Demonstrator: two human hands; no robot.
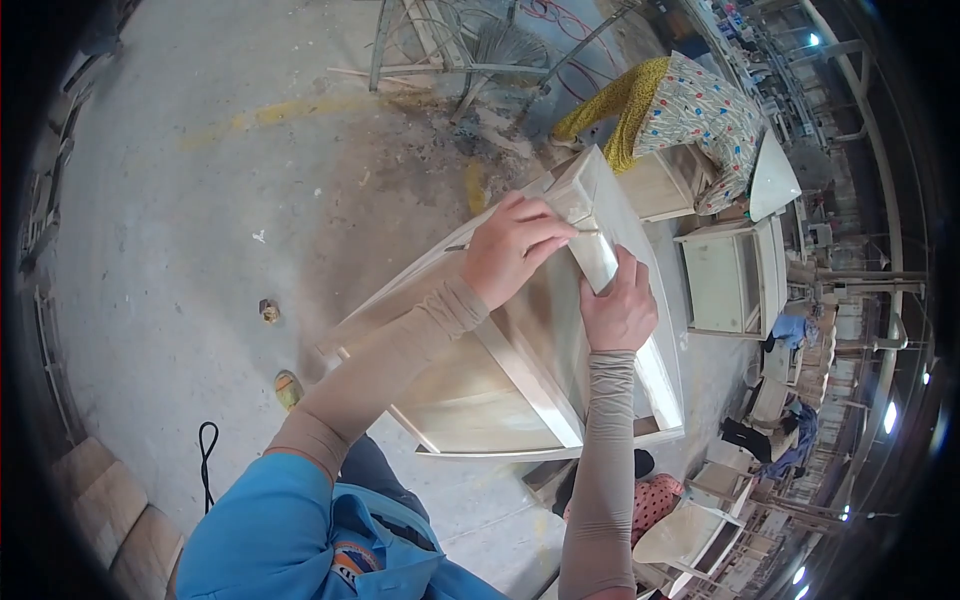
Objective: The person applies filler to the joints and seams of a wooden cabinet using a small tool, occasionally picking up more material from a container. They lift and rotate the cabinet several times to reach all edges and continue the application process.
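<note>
Metal frame (470, 69) cut off; far clutter (790, 85) indistinct

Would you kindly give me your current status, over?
Left fingertips at wooden frame's corner; right hand curled over pale rail; nothing visibly blocking either hand.

Grey floor (180, 220) marked by worn yellow line (290, 112), darkly stained toward far side. Metal frame (460, 69) placed at far side, red cables (575, 22) strewn nearby. Pale, open-fronted cabinet (758, 275) set at right. Brown panels (105, 505) laid at near left, black cord (205, 465) looped beside them. Right edge lit by bright lamps (890, 418), crossed by beams (893, 230).
</note>
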